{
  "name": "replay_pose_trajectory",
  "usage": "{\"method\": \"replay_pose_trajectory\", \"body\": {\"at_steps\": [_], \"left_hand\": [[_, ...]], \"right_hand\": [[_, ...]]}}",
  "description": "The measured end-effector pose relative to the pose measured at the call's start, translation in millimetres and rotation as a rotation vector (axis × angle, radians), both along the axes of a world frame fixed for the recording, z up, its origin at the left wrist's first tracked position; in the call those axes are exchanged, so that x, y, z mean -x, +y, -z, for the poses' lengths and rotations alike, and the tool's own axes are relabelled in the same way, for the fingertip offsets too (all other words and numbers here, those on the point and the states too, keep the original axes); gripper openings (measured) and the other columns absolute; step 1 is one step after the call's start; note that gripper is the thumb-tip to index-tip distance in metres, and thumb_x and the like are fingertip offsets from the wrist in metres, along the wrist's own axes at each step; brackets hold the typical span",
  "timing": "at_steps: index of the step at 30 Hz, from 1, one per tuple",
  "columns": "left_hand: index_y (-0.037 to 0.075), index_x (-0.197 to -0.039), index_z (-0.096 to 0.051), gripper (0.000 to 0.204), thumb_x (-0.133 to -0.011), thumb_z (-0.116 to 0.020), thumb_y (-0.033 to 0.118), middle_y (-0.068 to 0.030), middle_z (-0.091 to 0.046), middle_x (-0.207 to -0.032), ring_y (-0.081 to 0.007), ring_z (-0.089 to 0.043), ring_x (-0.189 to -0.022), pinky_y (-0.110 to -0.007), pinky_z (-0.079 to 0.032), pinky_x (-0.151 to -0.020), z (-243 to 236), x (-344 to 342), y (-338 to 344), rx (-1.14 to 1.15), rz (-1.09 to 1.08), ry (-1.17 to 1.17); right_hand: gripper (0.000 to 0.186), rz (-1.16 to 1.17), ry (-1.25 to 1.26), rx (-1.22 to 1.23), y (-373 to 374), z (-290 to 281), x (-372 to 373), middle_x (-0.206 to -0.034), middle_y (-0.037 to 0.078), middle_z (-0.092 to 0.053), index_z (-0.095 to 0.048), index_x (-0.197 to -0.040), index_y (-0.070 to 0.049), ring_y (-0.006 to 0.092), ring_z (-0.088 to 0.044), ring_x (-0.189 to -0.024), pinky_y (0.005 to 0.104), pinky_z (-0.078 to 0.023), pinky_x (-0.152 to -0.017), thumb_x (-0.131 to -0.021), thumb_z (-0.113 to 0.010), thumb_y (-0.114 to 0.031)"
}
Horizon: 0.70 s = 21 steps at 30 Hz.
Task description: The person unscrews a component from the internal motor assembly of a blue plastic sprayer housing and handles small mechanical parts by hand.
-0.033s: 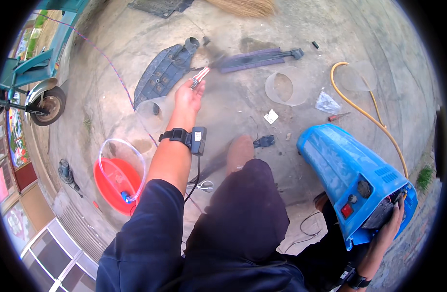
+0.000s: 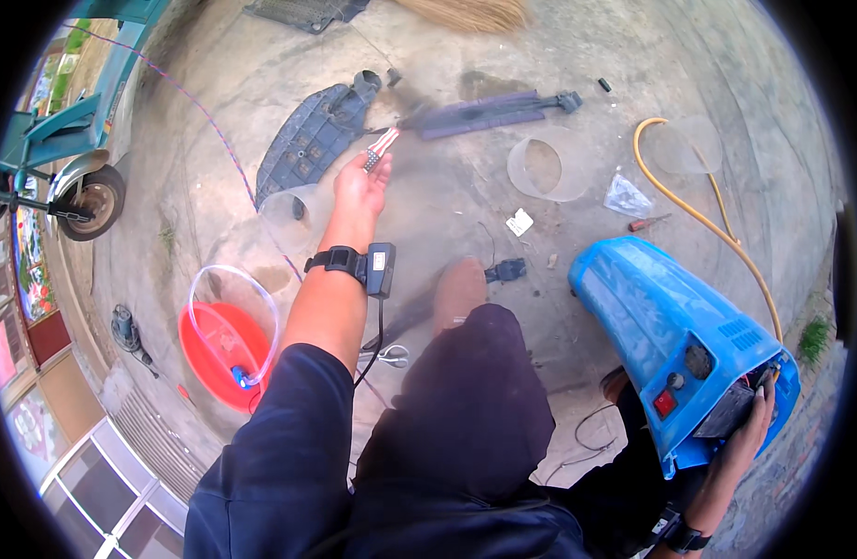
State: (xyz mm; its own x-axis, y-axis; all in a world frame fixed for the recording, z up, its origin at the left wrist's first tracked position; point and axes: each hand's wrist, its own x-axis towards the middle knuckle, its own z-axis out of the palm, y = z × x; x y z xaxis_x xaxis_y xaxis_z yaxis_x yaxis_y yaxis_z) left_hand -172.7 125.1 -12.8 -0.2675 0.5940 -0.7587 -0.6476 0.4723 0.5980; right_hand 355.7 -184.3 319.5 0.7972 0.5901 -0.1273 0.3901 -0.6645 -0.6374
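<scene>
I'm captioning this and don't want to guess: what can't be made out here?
All in the head view:
Blue casing: interior partly hidden by its own shell and the right hand.
Striped object: lower end covered by the left hand.
Straw broom: cut off by the top edge.

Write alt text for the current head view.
A person's left grip holds a small striped object above a grey floor; the right grip touches the open end of a blue housing. A red basin with a clear hose sits at left, and a dark panel lies ahead.
</scene>
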Motion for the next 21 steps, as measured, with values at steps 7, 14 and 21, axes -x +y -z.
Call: {"method": "replay_pose_trajectory", "body": {"at_steps": [7,14,21], "left_hand": [[-0.005,-0.119,-0.058,0.024,-0.104,-0.047,0.009,-0.0196,-0.07,-0.108,-0.0296,-0.072,-0.096,-0.035,-0.06,-0.077,17.3,6.6,-6.1,0.019,0.021,0.045],[-0.006,-0.119,-0.057,0.024,-0.106,-0.046,0.01,-0.0195,-0.07,-0.109,-0.0294,-0.072,-0.095,-0.034,-0.061,-0.075,25.5,2.9,-2.5,0.001,0.031,-0.025],[-0.004,-0.12,-0.057,0.024,-0.108,-0.045,0.014,-0.0199,-0.07,-0.108,-0.0281,-0.072,-0.095,-0.033,-0.061,-0.073,35.5,-0.1,-3.2,0.028,-0.004,-0.071]], "right_hand": [[0.051,0.029,-0.016,0.002,3.3,-1.3,5.7,-0.15,0.016,-0.052,-0.049,-0.15,0.003,0.0246,-0.047,-0.139,0.0368,-0.03,-0.12,-0.108,-0.043,-0.026],[0.051,0.027,-0.015,-0.003,3.7,-2.7,7.0,-0.15,0.016,-0.052,-0.049,-0.15,0.003,0.0241,-0.047,-0.139,0.0363,-0.03,-0.119,-0.108,-0.043,-0.025],[0.05,0.031,0.027,-0.004,6.0,-4.8,9.5,-0.15,0.015,-0.052,-0.049,-0.15,0.003,0.0239,-0.048,-0.138,0.0365,-0.031,-0.119,-0.108,-0.042,-0.025]]}}
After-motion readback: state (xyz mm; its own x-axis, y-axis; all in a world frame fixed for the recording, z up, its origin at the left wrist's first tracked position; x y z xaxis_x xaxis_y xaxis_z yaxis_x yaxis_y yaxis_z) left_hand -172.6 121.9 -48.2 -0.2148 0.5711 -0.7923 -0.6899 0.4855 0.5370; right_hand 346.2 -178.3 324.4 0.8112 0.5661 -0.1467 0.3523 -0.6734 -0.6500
